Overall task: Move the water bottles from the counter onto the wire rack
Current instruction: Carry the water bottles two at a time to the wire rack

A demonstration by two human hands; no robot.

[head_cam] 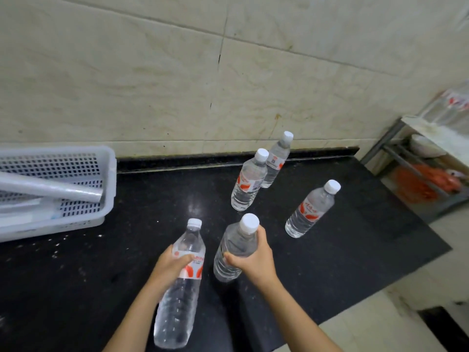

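The left grip [169, 266] is clenched round the labelled middle of the near-left bottle [177, 316], thumb across the label. This bottle is tilted, cap away from the person and base towards the camera; whether its base touches the worktop [114, 250] cannot be told.

The right grip [255, 260] grasps the near-centre bottle [236, 241] at its upper body, with one finger reaching up beside the white cap. This bottle stands just beside the near-left bottle, over the black worktop.

Three further bottles stand on the worktop, free of either grip:
- the middle bottle [250, 181], beyond the two held ones
- the rear bottle [278, 158], just behind the middle bottle and near the tiled wall [177, 72]
- the right bottle [311, 210], apart from the others, towards the worktop's right edge

The wire rack [396, 148] stands past the right end of the worktop. Blurred clear items with red marks [450, 105] sit on its top level.

A white perforated basket [111, 174] rests at the left of the worktop and holds a grey roll [50, 188]
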